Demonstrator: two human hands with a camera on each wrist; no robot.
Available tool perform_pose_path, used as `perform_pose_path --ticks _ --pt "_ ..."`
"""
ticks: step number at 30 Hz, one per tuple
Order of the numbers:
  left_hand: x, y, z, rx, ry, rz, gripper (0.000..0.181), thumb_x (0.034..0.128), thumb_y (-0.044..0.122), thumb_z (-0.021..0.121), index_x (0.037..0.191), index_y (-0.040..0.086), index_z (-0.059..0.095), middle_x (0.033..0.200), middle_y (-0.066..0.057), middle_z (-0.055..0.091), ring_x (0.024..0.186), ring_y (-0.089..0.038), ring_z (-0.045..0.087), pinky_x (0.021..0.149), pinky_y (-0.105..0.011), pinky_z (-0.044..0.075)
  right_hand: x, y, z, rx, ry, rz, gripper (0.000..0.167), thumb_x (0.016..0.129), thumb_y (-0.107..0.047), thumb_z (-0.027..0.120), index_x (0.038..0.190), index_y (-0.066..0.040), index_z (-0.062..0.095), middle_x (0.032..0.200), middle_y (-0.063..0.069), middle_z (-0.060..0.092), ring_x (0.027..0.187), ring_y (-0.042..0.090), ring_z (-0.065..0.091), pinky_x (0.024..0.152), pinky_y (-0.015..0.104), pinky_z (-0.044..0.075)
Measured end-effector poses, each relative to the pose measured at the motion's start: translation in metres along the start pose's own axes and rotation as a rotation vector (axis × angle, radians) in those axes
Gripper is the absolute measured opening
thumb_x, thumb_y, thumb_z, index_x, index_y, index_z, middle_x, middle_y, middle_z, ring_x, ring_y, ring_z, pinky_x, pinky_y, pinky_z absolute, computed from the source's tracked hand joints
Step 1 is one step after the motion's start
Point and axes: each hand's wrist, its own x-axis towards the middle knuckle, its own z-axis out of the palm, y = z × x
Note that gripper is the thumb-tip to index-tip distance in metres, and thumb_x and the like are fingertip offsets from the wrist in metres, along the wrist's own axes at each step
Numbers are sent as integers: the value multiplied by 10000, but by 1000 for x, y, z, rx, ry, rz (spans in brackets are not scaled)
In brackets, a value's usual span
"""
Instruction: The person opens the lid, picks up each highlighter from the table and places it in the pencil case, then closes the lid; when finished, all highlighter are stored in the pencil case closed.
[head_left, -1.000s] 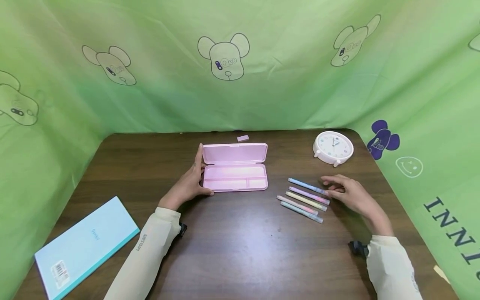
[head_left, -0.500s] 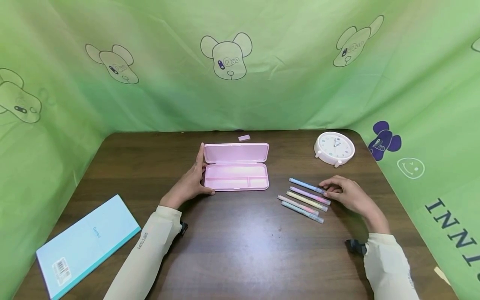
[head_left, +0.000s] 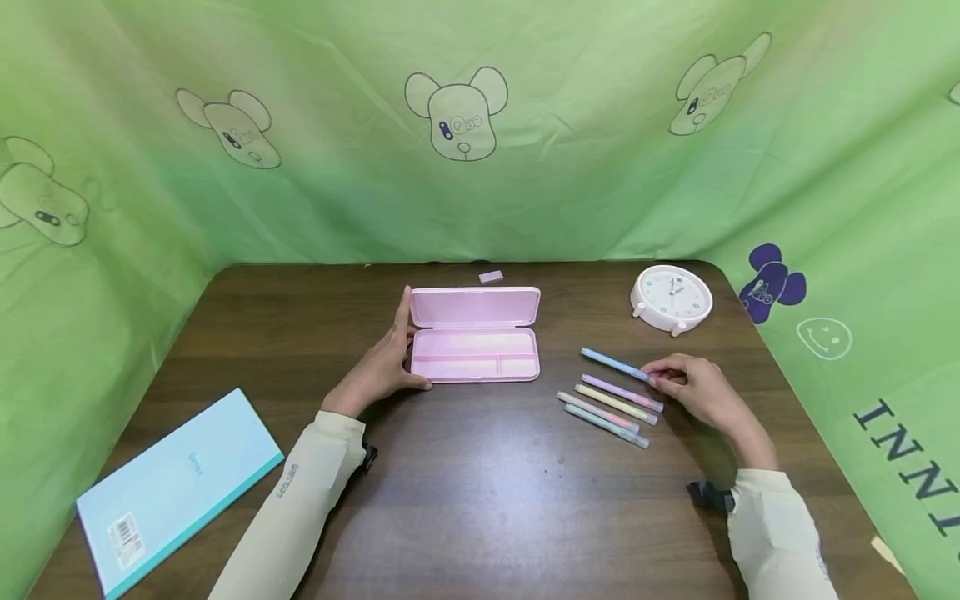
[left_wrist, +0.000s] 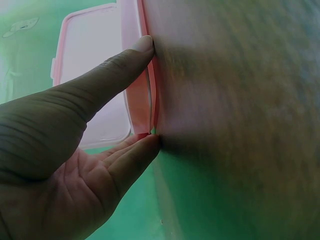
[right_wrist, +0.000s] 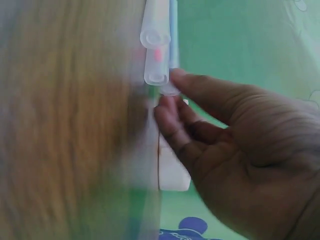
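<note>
The pink pencil case (head_left: 476,367) lies with its lid raised, its compartments bare. My left hand (head_left: 378,367) grips its left end, thumb at the near corner and fingers along the side; the left wrist view shows the thumb on the case (left_wrist: 137,100). My right hand (head_left: 697,392) pinches the capped end of the blue pen (head_left: 611,362) between thumb and fingers. Just nearer lie a purple pen (head_left: 618,391), a yellow pen (head_left: 615,404) and two more, side by side. In the right wrist view, my right hand (right_wrist: 235,145) is at the pen ends.
A white round clock (head_left: 671,298) stands at the back right. A small pink eraser (head_left: 491,277) lies behind the case. At the left front is a light blue notebook (head_left: 180,492). Green printed cloth (head_left: 337,200) surrounds the brown table (head_left: 480,517) at the back and sides.
My right hand has closed on the blue pen's end, and the pen has shifted slightly away from the others, toward the back. The left hand still holds the case.
</note>
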Motion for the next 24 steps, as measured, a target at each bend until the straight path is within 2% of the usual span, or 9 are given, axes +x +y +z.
perform_pose_path --ticks 3,6,13,18,24 --pt "0 1 1 -6 -5 -9 1540 817 52 969 1687 211 -293 1608 -330 424 1479 -425 494 1162 -595 423 6 -9 5 17 98 -56 142 959 36 791 1093 0 821 1065 170 777 886 -45 612 769 89 478" --pt "1 1 1 -5 0 -20 1543 815 50 970 1689 222 -290 1610 -321 426 1486 -415 485 1160 -595 424 20 -26 15 34 137 -108 144 942 52 801 1077 5 822 1042 162 771 887 3 635 784 89 480" --pt "-1 1 1 22 2 -23 1528 828 91 971 1688 202 -287 1564 -323 469 1435 -430 518 1137 -609 440 59 -74 51 81 54 -115 143 974 40 768 1106 14 817 1017 124 740 912 209 674 816 230 545" --pt "-2 2 2 22 7 -25 1537 822 103 978 1688 214 -287 1540 -299 484 1384 -409 533 1093 -599 473 85 -107 77 129 16 -168 143 965 71 743 1094 56 803 1001 142 724 912 261 681 832 331 582" --pt "-1 3 3 16 18 -17 1544 804 90 988 1694 205 -269 1541 -285 482 1394 -384 524 1106 -585 467 110 -139 104 164 -30 -170 164 941 91 716 1075 59 805 964 137 698 903 272 654 829 373 558"
